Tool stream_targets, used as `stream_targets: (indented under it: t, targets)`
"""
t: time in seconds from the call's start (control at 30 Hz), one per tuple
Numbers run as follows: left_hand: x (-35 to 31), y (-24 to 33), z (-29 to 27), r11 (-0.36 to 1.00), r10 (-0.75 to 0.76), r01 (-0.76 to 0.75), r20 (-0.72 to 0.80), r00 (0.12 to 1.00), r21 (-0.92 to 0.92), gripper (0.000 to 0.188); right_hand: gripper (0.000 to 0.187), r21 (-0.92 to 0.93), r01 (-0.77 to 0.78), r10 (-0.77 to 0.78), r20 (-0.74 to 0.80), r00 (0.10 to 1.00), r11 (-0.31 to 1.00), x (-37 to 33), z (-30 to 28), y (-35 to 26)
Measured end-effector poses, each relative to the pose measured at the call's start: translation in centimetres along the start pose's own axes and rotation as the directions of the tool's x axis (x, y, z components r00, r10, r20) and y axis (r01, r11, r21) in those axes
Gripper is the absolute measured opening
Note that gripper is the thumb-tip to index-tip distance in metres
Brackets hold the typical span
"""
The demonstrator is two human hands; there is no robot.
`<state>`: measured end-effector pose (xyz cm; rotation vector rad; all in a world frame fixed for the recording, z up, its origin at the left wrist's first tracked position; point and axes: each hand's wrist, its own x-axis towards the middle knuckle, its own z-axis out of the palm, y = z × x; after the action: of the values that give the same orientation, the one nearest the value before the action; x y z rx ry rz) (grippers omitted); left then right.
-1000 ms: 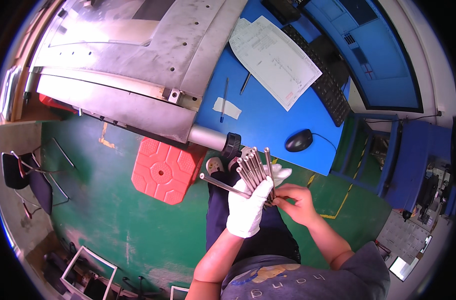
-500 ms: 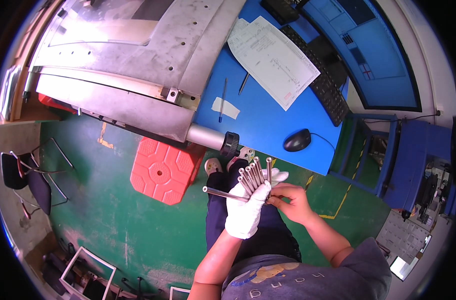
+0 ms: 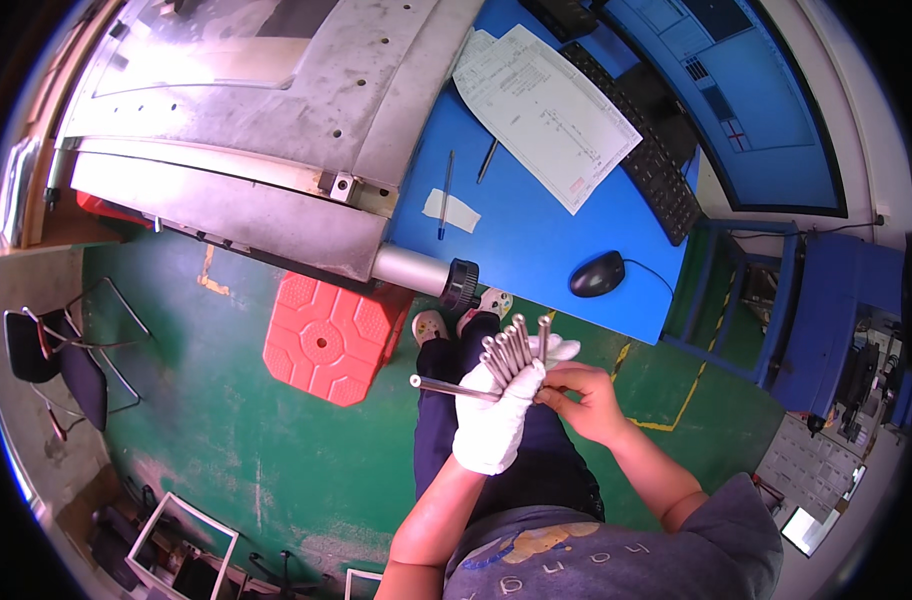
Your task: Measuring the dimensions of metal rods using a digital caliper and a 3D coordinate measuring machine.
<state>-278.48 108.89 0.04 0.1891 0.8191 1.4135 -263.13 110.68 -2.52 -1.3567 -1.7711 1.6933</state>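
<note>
My left hand [image 3: 489, 432], in a white glove, is closed round several slim metal tubes [image 3: 506, 352]. Most of them fan upward past the fingers, their open round ends showing. One tube [image 3: 454, 388] sticks out sideways to the left, and another [image 3: 544, 342] stands nearly upright at the right of the bunch. Bare and pressed against the gloved hand's right side, my right hand [image 3: 584, 403] has its thumb and fingers pinched together near the lower ends of the tubes. What lies between those fingertips is hidden.
A grey metal machine bed [image 3: 226, 215] with a black knob [image 3: 461, 285] fills the upper left. On the blue table [image 3: 536, 240] lie a drawing sheet [image 3: 551, 115], a pen [image 3: 446, 195], a mouse [image 3: 597, 274] and a keyboard [image 3: 666, 200]. A red step stool [image 3: 321, 343] stands on the green floor.
The view has shifted very slightly. Both hands and the tubes keep nearly the same pose, with the right fingers still pinched beside the glove.
</note>
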Motion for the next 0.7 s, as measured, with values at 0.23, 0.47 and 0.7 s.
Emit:
stream_targets:
  t: [0.23,0.47,0.7]
  targets:
    - [0.1,1.5,-0.9,0.966,-0.027,-0.026,-0.2,0.979,-0.255,0.033,0.013,0.029,0.093,-0.097,0.169,0.981,0.995,0.4,-1.1,-3.2]
    - [-0.1,2.2,-2.7,0.892,0.001,-0.096,-0.212,0.977,-0.441,0.04,0.017,0.108,0.199,-0.219,0.227,0.949,0.974,1.5,-0.9,-5.1]
    - [-0.6,2.6,-3.1,0.831,-0.005,-0.121,-0.225,0.974,-0.543,0.036,0.019,0.163,0.199,-0.235,0.24,0.942,0.966,1.8,-0.6,-6.0]
